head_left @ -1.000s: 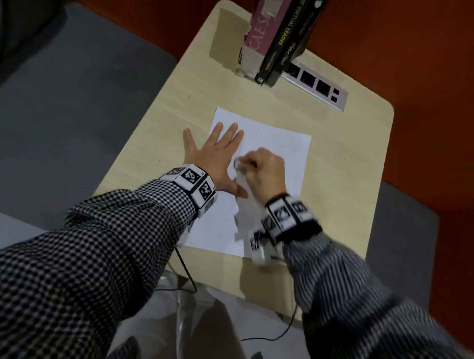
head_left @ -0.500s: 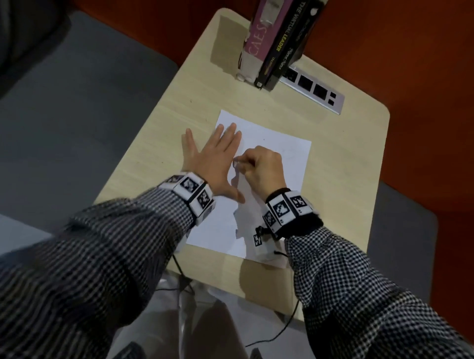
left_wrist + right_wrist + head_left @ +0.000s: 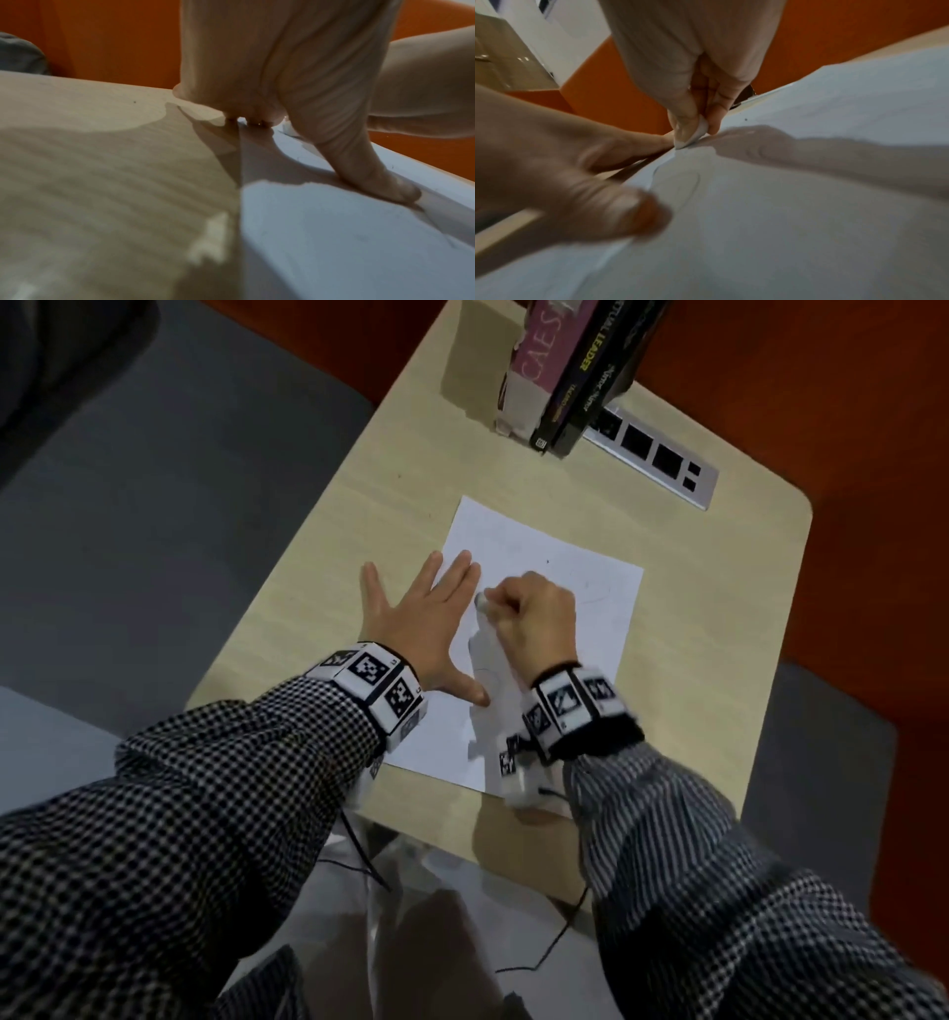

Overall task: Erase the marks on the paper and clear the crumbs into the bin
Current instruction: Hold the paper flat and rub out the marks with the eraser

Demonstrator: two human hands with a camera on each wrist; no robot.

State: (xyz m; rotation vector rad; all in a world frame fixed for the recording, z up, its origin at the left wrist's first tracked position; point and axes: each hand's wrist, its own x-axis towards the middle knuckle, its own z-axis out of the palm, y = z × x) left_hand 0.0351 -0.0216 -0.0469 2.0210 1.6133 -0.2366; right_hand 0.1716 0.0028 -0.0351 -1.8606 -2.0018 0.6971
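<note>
Paper lies flat on the counter, near its middle, and is pinned along its left edge by the left hand, which is spread with straight fingers, some on the sheet and some on the bare wood. A small white eraser is pinched between thumb and fingertips of the right hand and is pressed to the sheet just beside the left fingers. Faint pencil curves can be made out near the eraser in the right wrist view. The sheet could be buckled or torn if it is rubbed hard toward the unpinned right side (a slight ridge already shows by the left thumb). Loose crumbs, too small to be made out here, might be smeared back into the surface or flicked off the counter edge. No bin is seen in any view. Books and a socket strip stand well apart at the far end.
</note>
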